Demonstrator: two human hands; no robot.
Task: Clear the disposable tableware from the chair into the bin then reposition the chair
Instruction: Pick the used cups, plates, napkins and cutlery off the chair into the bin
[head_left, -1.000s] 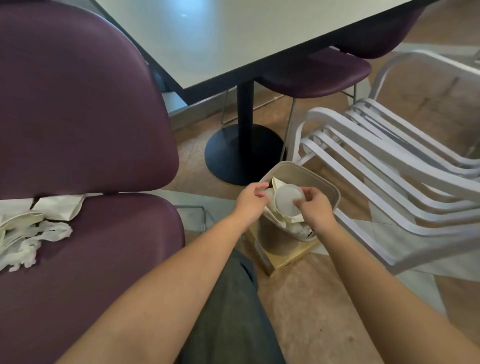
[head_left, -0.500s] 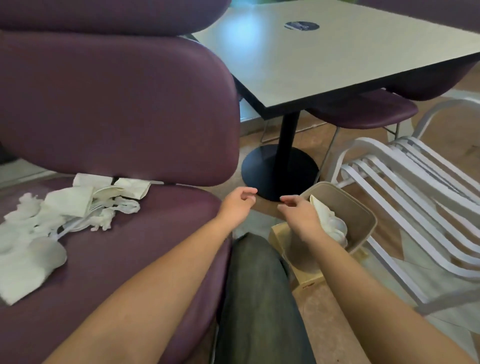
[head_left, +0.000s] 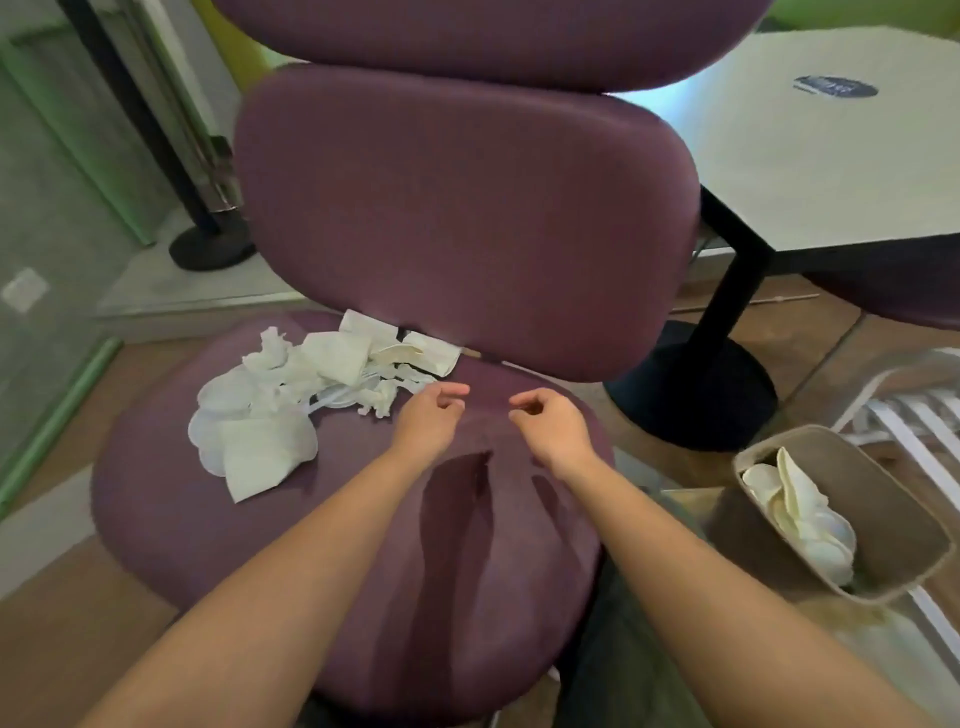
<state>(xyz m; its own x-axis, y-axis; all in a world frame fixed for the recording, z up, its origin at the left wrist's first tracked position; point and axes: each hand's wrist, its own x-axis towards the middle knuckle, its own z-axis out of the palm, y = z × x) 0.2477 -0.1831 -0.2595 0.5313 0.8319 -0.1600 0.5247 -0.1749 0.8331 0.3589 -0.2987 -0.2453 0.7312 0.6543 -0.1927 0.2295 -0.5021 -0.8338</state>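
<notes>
A purple padded chair (head_left: 322, 561) fills the middle of the view. On the left of its seat lies a heap of white disposable tableware (head_left: 291, 400): plates, napkins, crumpled tissue and plastic cutlery. My left hand (head_left: 431, 415) hovers over the seat just right of the heap, fingers loosely curled, holding nothing. My right hand (head_left: 553, 423) hangs beside it, also empty with relaxed curled fingers. A beige bin (head_left: 893, 525) stands on the floor at the right with white plates and cups inside.
A white table (head_left: 841, 171) on a black pedestal base (head_left: 696, 395) stands behind the chair at the right. A white slatted chair (head_left: 914, 410) sits behind the bin. A black post base (head_left: 210, 249) and a glass wall are at the left.
Both hands left the bin, where they dropped a white lid, and swung left over the chair seat. The view turned left, bringing the tableware heap toward the middle.
</notes>
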